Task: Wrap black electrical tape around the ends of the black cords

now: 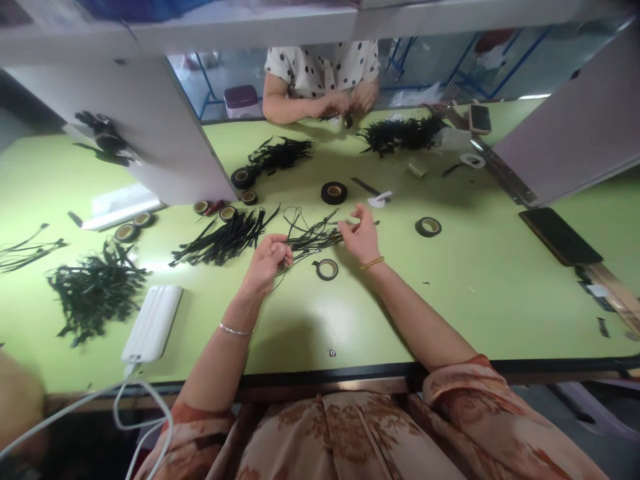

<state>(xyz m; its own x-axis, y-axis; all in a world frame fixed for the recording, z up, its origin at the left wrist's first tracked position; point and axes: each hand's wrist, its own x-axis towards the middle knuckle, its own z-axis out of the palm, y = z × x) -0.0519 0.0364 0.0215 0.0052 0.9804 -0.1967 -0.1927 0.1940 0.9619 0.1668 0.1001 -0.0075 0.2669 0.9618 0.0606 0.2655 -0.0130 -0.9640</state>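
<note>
Between my hands lies a loose bunch of thin black cables [315, 237] on the green table. My left hand [270, 260] is closed at the left end of this bunch, thumb pressed to the fingers, with a strand hanging below it. Over the right end hovers my right hand [361, 237], its thumb and fingers apart and nothing visible in them. Just below the cables rests a narrow roll of black tape [327, 269]. Left of my left hand is a pile of thicker black strips or cables [225, 237].
A white power bank [153, 323] with a cable lies left, beside a dark tangled heap [97, 287]. More tape rolls [334, 193] [429, 227] are spread about. Upright panels [135, 127] flank the table. Opposite, a co-worker's hands [345, 103] handle something small. A dark phone-like slab [560, 235] lies right.
</note>
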